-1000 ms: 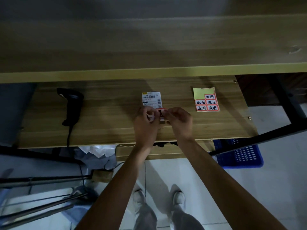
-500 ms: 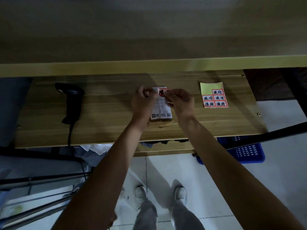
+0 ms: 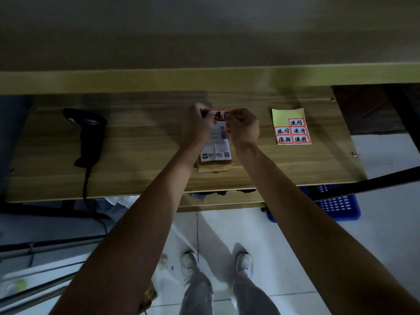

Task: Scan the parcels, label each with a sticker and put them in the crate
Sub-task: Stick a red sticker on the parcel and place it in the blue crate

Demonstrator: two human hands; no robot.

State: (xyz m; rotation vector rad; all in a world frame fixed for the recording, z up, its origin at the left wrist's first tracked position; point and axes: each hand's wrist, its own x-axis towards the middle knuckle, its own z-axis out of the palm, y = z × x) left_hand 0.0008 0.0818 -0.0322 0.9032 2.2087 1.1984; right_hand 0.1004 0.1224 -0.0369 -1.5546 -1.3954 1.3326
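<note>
Red-bordered white sticker (image 3: 221, 115) with bold black handwriting, looks like 退回, is pinched at its two ends: my left hand (image 3: 197, 128) has the left edge, my right hand (image 3: 243, 128) the right, both sets of fingers curled on it. It sits right over the far end of the small brown cardboard parcel (image 3: 214, 165), which lies flat mid-shelf on the wooden shelf (image 3: 141, 142). The parcel's white shipping label (image 3: 217, 144) has a barcode and a QR code, print too small to read. To the right, the yellow-backed sticker sheet (image 3: 291, 126) has five more 退回 stickers. Black handheld barcode scanner (image 3: 87, 135) lies well off to the left. Blue plastic crate (image 3: 336, 204) sits on the floor, lower right.
</note>
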